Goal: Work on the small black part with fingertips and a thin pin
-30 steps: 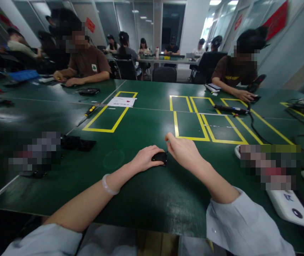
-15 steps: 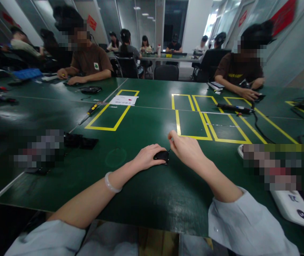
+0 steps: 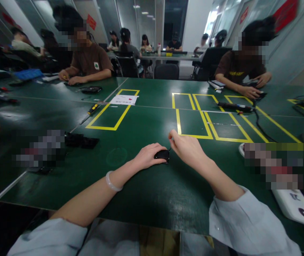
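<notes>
A small black part, smooth and curved on top, rests on the green table in front of me. My left hand is closed round its left side, thumb along the near edge and fingers over the far side. Just up and to the right, my right hand is closed in a pinch. A short, thin dark line runs from beneath those fingers toward the black part's right end; what it is, I cannot make out.
Yellow tape outlines and a paper sheet mark the tabletop. A yellow-black screwdriver lies left, black pieces nearer. At right are a white device and a black corded tool. Two co-workers sit opposite.
My hands have hardly moved on the black part. At the far left edge, another person's hand has come further into view. The co-worker at right has shifted their hands slightly.
</notes>
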